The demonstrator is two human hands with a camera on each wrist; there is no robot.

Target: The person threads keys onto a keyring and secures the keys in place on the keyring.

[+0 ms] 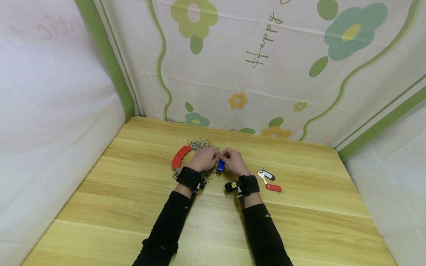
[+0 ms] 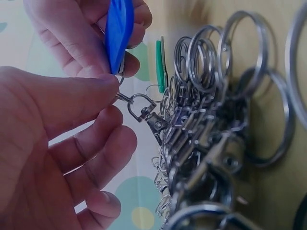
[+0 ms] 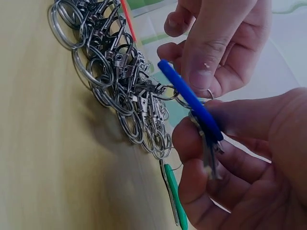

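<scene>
A large key holder with a red handle (image 1: 181, 157) lies on the table, its metal loop lined with swivel clips (image 3: 117, 67) and split rings (image 2: 243, 40). My left hand (image 1: 204, 159) pinches a split ring (image 2: 123, 98) between thumb and forefinger; this ring is linked to one clip's swivel eye (image 2: 142, 108). Opposite it, my right hand (image 1: 234, 162) pinches a blue key tag (image 3: 193, 103) beside a metal key (image 3: 210, 153). The blue tag's thin ring reaches the left fingertips, where the thumb partly hides it. A green key tag (image 2: 159, 67) with a key hangs among the clips farther along.
Right of my right hand, a black key tag (image 1: 268, 175) with a silver key (image 1: 263, 176) lies on the wooden table (image 1: 309, 207). A red key tag (image 1: 273, 187) is just in front of them. Printed cloth walls (image 1: 213, 74) rise behind and at both sides.
</scene>
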